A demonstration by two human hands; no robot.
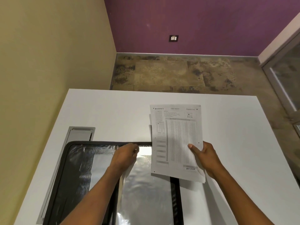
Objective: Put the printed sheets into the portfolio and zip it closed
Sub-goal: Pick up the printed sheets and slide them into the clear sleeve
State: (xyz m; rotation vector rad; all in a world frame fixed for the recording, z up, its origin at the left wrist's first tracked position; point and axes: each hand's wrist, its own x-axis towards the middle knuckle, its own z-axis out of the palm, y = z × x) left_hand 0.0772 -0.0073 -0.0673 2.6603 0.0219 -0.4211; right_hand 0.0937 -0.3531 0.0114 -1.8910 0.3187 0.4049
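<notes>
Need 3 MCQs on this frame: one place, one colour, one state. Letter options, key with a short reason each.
1. Where is the portfolio?
A) on the floor B) on the white table, near-left part C) against the far wall

2. Colour of the far wall?
A) purple B) green C) white

3. State of the printed sheets?
A) zipped inside B) lying flat on the floor C) held up in the right hand

Key: 1 B, it lies on the tabletop under the left hand. 2 A, purple paint shows. 3 C, thumb pinches the sheets above the table.
</notes>
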